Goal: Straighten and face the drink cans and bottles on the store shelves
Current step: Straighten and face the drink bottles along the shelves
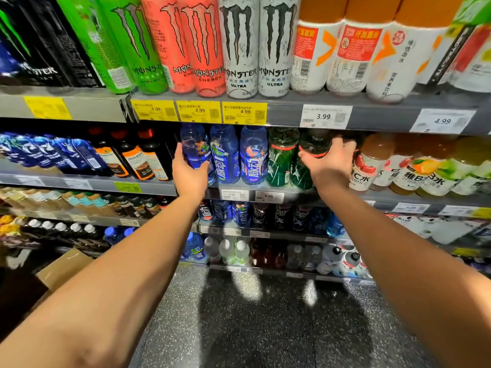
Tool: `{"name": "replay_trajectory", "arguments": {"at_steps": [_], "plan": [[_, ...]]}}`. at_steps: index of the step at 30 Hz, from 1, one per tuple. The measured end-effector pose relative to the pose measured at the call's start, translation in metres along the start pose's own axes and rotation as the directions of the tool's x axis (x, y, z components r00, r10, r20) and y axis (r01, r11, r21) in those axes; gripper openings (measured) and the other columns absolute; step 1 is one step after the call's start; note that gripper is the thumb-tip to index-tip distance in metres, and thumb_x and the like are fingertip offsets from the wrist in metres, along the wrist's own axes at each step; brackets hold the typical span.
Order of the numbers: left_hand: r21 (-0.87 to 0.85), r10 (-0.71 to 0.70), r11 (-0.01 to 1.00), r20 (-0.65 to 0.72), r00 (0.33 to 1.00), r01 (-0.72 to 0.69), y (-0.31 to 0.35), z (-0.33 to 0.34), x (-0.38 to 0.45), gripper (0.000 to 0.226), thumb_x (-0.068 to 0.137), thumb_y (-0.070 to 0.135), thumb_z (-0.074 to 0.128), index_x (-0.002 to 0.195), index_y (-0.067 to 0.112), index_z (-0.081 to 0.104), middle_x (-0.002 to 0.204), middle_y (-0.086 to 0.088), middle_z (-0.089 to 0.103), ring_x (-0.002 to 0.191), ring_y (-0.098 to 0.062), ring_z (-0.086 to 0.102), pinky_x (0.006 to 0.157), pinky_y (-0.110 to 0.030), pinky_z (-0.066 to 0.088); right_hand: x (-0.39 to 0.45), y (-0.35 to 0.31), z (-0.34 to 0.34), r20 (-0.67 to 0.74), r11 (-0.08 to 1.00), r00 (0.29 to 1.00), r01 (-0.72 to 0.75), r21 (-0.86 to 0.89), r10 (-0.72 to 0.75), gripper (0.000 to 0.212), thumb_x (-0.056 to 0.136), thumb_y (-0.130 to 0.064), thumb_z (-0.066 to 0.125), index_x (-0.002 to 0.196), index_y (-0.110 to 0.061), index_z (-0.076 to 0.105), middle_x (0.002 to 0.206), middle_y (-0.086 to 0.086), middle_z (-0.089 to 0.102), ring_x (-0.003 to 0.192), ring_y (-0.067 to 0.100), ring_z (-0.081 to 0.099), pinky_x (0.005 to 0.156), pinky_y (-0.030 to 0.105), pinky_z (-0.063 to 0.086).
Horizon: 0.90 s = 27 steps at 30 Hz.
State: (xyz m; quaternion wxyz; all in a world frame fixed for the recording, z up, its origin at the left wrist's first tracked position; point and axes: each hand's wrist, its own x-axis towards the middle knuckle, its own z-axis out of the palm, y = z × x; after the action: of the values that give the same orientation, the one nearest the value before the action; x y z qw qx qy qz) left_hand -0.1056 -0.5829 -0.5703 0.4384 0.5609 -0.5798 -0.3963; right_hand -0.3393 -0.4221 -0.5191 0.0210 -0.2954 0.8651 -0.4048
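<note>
I have both hands up at the second shelf, working one row from its two ends. My left hand wraps the leftmost blue bottle, thumb across its front and fingers reaching behind, so I can twist the label forward. My right hand closes over the shoulder of the right-hand green bottle, fingers curled round its far side, a high hold that suits turning it or drawing it toward the edge. Between my hands two more blue bottles and another green bottle stand upright, labels facing out. I judge both gripped bottles need squaring to match them. The tall cans on the shelf above already show their logos forward.
</note>
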Motion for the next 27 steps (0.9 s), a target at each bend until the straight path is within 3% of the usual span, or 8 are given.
{"name": "replay_trajectory", "arguments": {"at_steps": [6, 9, 12, 16, 18, 22, 25, 27], "plan": [[-0.030, -0.044, 0.999, -0.007, 0.999, 0.044, 0.004, 0.001, -0.011, 0.076, 0.087, 0.004, 0.071, 0.152, 0.007, 0.031, 0.145, -0.007, 0.050, 0.122, -0.008, 0.050, 0.098, -0.012, 0.033, 0.004, -0.011, 0.006, -0.025, 0.992, 0.995, -0.101, -0.070, 0.100, 0.064, 0.082, -0.046, 0.074, 0.120, 0.002, 0.054, 0.127, 0.018, 0.045, 0.111, 0.034, 0.053, 0.097, 0.039, 0.044], [-0.041, -0.081, 0.996, 0.008, 0.997, 0.081, 0.001, 0.001, -0.015, 0.083, 0.086, 0.009, 0.075, 0.155, 0.014, 0.028, 0.152, -0.006, 0.043, 0.135, -0.016, 0.046, 0.102, -0.017, 0.033, -0.004, -0.006, 0.013, -0.061, 0.997, 0.996, -0.062, -0.049, 0.059, 0.055, 0.086, -0.032, 0.072, 0.124, 0.000, 0.048, 0.128, 0.017, 0.046, 0.115, 0.033, 0.051, 0.099, 0.039, 0.042], [-0.053, -0.087, 0.995, 0.063, 0.994, 0.090, 0.002, -0.002, -0.019, 0.086, 0.087, 0.009, 0.074, 0.156, 0.016, 0.023, 0.156, -0.007, 0.036, 0.142, -0.022, 0.038, 0.113, -0.029, 0.034, -0.016, 0.002, 0.020, -0.070, 0.998, 0.996, -0.054, 0.038, 0.056, 0.061, 0.089, -0.019, 0.068, 0.139, -0.005, 0.036, 0.136, 0.016, 0.046, 0.124, 0.032, 0.048, 0.104, 0.039, 0.040], [-0.089, -0.100, 0.990, 0.131, 0.986, 0.112, 0.011, -0.014, -0.031, 0.077, 0.088, 0.002, 0.071, 0.153, 0.011, 0.030, 0.149, -0.010, 0.045, 0.134, -0.027, 0.047, 0.110, -0.033, 0.040, -0.028, -0.002, 0.016, -0.010, 0.982, 0.991, -0.132, 0.138, 0.135, 0.075, 0.090, -0.019, 0.066, 0.151, -0.011, 0.024, 0.150, 0.012, 0.040, 0.133, 0.029, 0.044, 0.107, 0.037, 0.037], [-0.101, -0.081, 0.990, 0.131, 0.988, 0.094, 0.021, -0.021, -0.039, 0.070, 0.087, 0.002, 0.071, 0.148, 0.011, 0.039, 0.134, -0.004, 0.053, 0.123, -0.029, 0.056, 0.106, -0.038, 0.046, -0.036, -0.013, 0.009, 0.013, 0.972, 0.985, -0.173, 0.157, 0.173, 0.071, 0.090, -0.023, 0.067, 0.149, -0.010, 0.030, 0.147, 0.012, 0.041, 0.132, 0.029, 0.043, 0.106, 0.038, 0.038], [-0.110, -0.072, 0.990, 0.177, 0.982, 0.092, 0.065, -0.040, -0.061, 0.055, 0.087, 0.008, 0.072, 0.139, 0.012, 0.053, 0.126, -0.015, 0.062, 0.117, -0.027, 0.060, 0.095, -0.029, 0.049, -0.053, -0.046, -0.011, 0.229, 0.961, 0.943, -0.266, 0.077, 0.243, 0.051, 0.090, -0.031, 0.066, 0.130, -0.005, 0.048, 0.128, 0.016, 0.053, 0.113, 0.032, 0.054, 0.090, 0.035, 0.044], [-0.087, -0.036, 0.995, 0.234, 0.972, 0.058, 0.102, -0.058, -0.079, 0.048, 0.086, 0.016, 0.075, 0.132, 0.013, 0.060, 0.119, -0.016, 0.066, 0.113, -0.027, 0.062, 0.100, -0.037, 0.050, -0.065, -0.075, -0.034, 0.420, 0.973, 0.893, -0.215, 0.086, 0.161, 0.052, 0.091, -0.036, 0.064, 0.131, -0.005, 0.051, 0.124, 0.016, 0.061, 0.109, 0.030, 0.060, 0.089, 0.032, 0.047], [-0.072, 0.012, 0.997, 0.269, 0.963, 0.007, 0.133, -0.074, -0.089, 0.046, 0.085, 0.019, 0.076, 0.128, 0.012, 0.062, 0.117, -0.008, 0.068, 0.111, -0.024, 0.064, 0.104, -0.041, 0.048, -0.073, -0.104, -0.060, 0.476, 0.976, 0.876, -0.166, 0.143, 0.080, 0.052, 0.091, -0.036, 0.065, 0.130, -0.004, 0.052, 0.116, 0.015, 0.065, 0.103, 0.028, 0.063, 0.077, 0.028, 0.042]]}}
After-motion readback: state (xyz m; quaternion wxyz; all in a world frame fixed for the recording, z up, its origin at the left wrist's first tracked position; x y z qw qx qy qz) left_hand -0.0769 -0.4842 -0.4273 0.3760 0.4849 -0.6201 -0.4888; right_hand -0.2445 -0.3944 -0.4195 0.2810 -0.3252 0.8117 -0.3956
